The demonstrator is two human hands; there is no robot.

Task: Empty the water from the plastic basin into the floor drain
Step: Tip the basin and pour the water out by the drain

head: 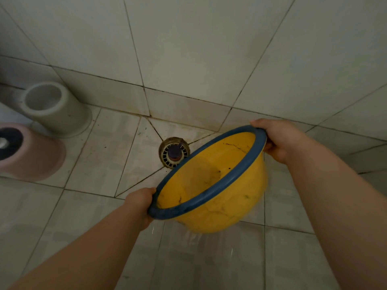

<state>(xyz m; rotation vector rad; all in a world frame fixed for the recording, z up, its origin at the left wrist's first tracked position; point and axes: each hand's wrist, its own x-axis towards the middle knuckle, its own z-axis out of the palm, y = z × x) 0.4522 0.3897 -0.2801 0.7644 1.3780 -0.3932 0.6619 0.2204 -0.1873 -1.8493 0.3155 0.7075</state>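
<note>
A pink container (pixel 31 151) and a grey cylindrical holder (pixel 54 107) stand at far left on the tiled floor (pixel 94 164). The left hand (pixel 140 204) clasps the blue rim of the yellow plastic basin (pixel 213 185), held tilted toward the floor drain (pixel 173 152) in the corner; the right hand (pixel 278 141) has its grip closed on the opposite rim

The plastic basin (pixel 211 185) is yellow with a blue rim, its inside marked with dark cracks and smudges. It is in the air, tipped steeply — the opening faces the floor drain (pixel 174 152). The drain is round, with a white slotted ring and a dark centre, set in the tiled floor's corner — partly behind the basin's rim.
</note>
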